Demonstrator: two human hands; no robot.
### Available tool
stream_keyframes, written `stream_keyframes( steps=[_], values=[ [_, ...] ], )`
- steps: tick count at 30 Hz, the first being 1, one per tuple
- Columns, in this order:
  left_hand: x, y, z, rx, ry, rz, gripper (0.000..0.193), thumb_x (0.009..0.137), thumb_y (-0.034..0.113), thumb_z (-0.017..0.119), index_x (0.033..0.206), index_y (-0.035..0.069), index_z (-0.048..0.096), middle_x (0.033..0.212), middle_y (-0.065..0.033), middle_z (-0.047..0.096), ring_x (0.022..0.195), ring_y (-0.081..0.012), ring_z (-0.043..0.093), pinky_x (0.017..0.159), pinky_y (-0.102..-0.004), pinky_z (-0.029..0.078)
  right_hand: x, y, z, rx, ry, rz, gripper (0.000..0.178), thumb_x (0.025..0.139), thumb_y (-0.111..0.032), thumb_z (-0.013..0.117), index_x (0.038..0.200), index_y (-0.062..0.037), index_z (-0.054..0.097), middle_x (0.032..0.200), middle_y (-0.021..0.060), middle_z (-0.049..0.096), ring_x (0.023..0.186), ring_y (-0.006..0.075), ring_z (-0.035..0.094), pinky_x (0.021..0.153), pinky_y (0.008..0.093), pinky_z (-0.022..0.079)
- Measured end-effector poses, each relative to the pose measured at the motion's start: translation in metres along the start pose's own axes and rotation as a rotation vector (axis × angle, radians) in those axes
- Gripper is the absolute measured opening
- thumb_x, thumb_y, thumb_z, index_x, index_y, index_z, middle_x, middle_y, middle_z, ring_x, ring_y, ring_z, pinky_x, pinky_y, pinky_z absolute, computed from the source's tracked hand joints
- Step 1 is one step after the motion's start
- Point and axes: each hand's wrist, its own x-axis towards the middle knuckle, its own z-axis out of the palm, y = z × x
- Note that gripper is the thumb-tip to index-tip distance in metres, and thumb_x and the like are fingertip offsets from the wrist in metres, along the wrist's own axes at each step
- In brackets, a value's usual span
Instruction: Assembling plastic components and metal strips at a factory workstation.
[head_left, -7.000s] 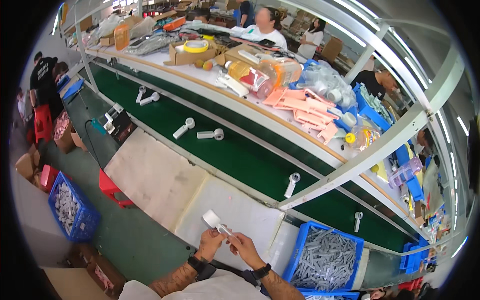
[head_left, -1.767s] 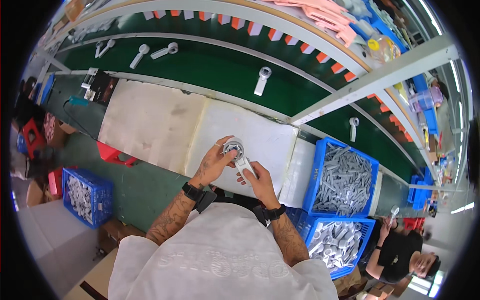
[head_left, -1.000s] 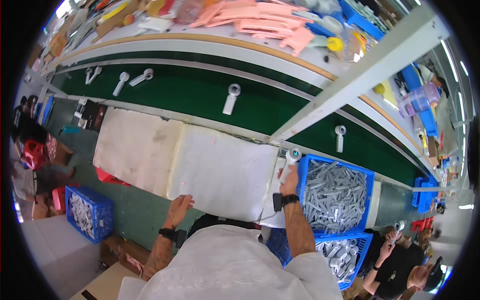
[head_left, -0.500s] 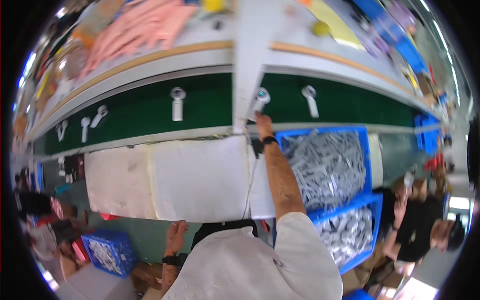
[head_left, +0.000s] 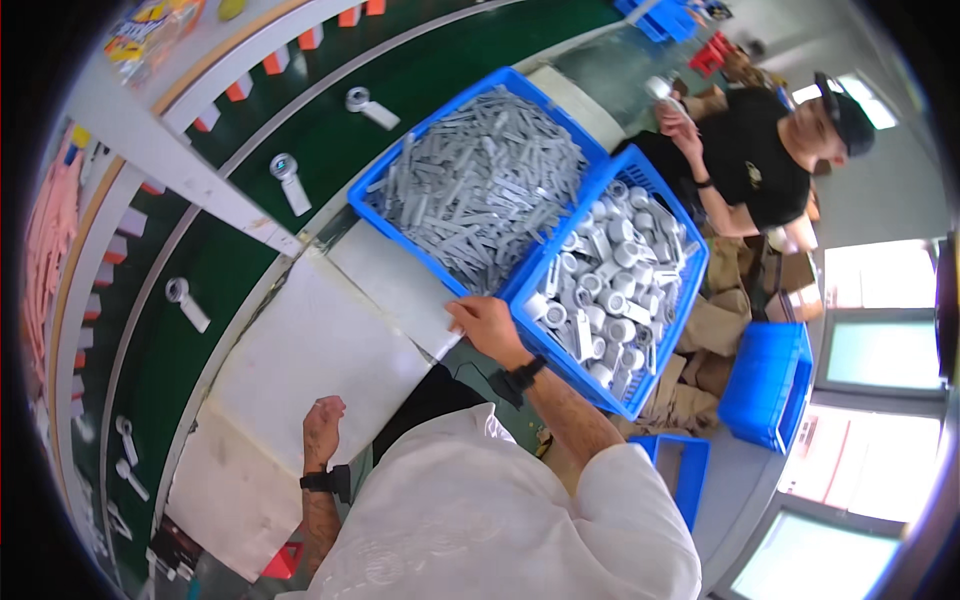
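Note:
My right hand hovers by the near corner of two blue crates, its fingers loosely bent and nothing visible in them. The nearer blue crate is piled with white round-headed handheld devices resembling small fans. Grey-white flat strips fill the farther blue crate. Above the white-covered worktop is my left hand, with loosely curled fingers and nothing visible in it. On the green conveyor belt lies a device with a lit round head, apart from both hands.
More white devices are spaced along the belt. A white post rises at its edge. To the right, a person in black holds a white device. An upturned blue crate and brown cartons stand beyond the crates.
My view has turned right toward the crates. My right hand has let go of the device on the belt and drawn back to the crates' near corner. My left hand stays low and free.

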Motion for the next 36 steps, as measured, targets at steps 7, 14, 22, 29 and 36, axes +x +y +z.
stream_keyframes(
  steps=[7, 14, 22, 29, 36],
  values=[
    [0.01, 0.024, 0.019, 0.124, -0.051, 0.135, 0.021, 0.1, 0.023, 0.059, 0.104, 0.004, 0.068, 0.089, -0.0036, 0.067, 0.082, -0.0153, 0.062, 0.078, -0.029, 0.05, -0.05, 0.097, -0.107, -0.353, 0.66, -0.02, 0.027, 0.094, -0.026, 0.066, 0.107, -0.0021, 0.07, 0.083, 0.017, 0.074, 0.077, 0.0361, 0.072, 0.068, 0.0454, 0.054],
    [-0.012, 0.044, 0.056, 0.15, -0.092, 0.141, 0.02, 0.098, 0.023, 0.067, 0.106, 0.005, 0.069, 0.092, -0.0085, 0.073, 0.086, -0.0172, 0.069, 0.08, -0.0306, 0.055, 0.015, 0.113, -0.13, -0.714, 0.52, 0.172, 0.044, 0.087, -0.029, 0.07, 0.112, 0.0052, 0.056, 0.097, 0.0311, 0.07, 0.092, 0.0502, 0.067, 0.083, 0.0572, 0.053],
    [-0.02, 0.09, 0.075, 0.073, -0.029, 0.191, 0.024, 0.099, 0.023, 0.068, 0.113, 0.004, 0.068, 0.094, -0.0094, 0.074, 0.086, -0.0167, 0.07, 0.08, -0.031, 0.055, -0.017, 0.054, -0.185, -0.177, 0.657, 0.069, 0.048, 0.086, -0.023, 0.072, 0.119, 0.0088, 0.057, 0.102, 0.0238, 0.071, 0.089, 0.0343, 0.073, 0.079, 0.0423, 0.06],
    [-0.018, 0.209, 0.138, -0.207, -0.517, 0.131, 0.028, 0.105, 0.022, 0.059, 0.12, -0.001, 0.065, 0.105, -0.0107, 0.073, 0.095, -0.0145, 0.068, 0.086, -0.0296, 0.056, -0.019, -0.024, -0.134, 0.396, 0.344, -0.108, 0.033, 0.098, -0.021, 0.068, 0.118, 0.0041, 0.062, 0.105, 0.01, 0.07, 0.094, 0.0177, 0.069, 0.083, 0.0312, 0.057],
    [-0.003, 0.228, 0.154, -0.906, -0.363, -0.021, 0.055, 0.109, 0.051, 0.04, 0.13, 0.003, 0.06, 0.12, -0.0077, 0.069, 0.103, -0.017, 0.066, 0.093, -0.0333, 0.053, -0.033, -0.056, -0.032, -0.001, -0.007, -0.682, 0.039, 0.084, 0.005, 0.073, 0.119, 0.0005, 0.059, 0.13, 0.0211, 0.067, 0.12, 0.0299, 0.065, 0.1, 0.0362, 0.051]
  ],
)
